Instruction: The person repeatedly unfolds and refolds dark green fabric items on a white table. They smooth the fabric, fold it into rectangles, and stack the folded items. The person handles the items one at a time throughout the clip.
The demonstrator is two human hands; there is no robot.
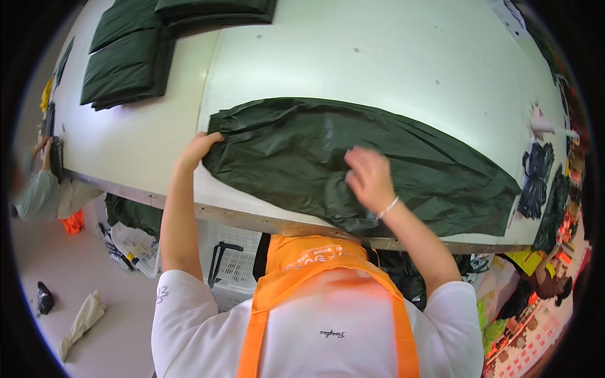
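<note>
A long piece of dark green, slightly shiny, wrinkled fabric (283,157) lies spread across the white table in front of me. It looks like a thin waterproof garment or sheet; its exact kind does not show. At its left end my left hand (200,150) pinches the edge between thumb and fingers. Over the middle of the fabric is my right hand (370,179), a little blurred, its fingers apart and nothing held in them. Whether its fingertips touch the cloth, I cannot tell.
Folded dark green bundles (126,63) lie at the far left of the white table (378,69). Black bunched strips (535,179) rest at its right end. Below the metal front edge (283,227) stands a white plastic basket (233,252). Another person's hands (45,151) are at the far left.
</note>
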